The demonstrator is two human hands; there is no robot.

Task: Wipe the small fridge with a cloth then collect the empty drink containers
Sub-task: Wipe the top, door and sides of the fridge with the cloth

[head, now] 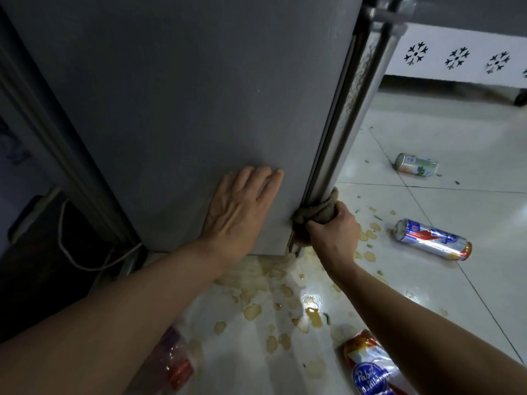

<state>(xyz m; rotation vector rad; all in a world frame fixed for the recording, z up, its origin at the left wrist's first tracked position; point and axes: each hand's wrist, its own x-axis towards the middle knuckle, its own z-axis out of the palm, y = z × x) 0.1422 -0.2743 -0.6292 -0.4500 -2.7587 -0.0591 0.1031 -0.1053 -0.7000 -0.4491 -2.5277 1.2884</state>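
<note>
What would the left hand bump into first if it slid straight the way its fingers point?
Probably the fridge's corner edge. The left hand lies flat on the fridge, fingers pointing up-right; the cloth sits lower.

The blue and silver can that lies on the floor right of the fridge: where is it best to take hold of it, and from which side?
Probably around the middle of its body. The blue and silver can lies on its side on the tiled floor, away from the other cans, with nothing above it. So a hand can come from above and close across its round sides. The right hand is nearer, but it holds the cloth.
</note>
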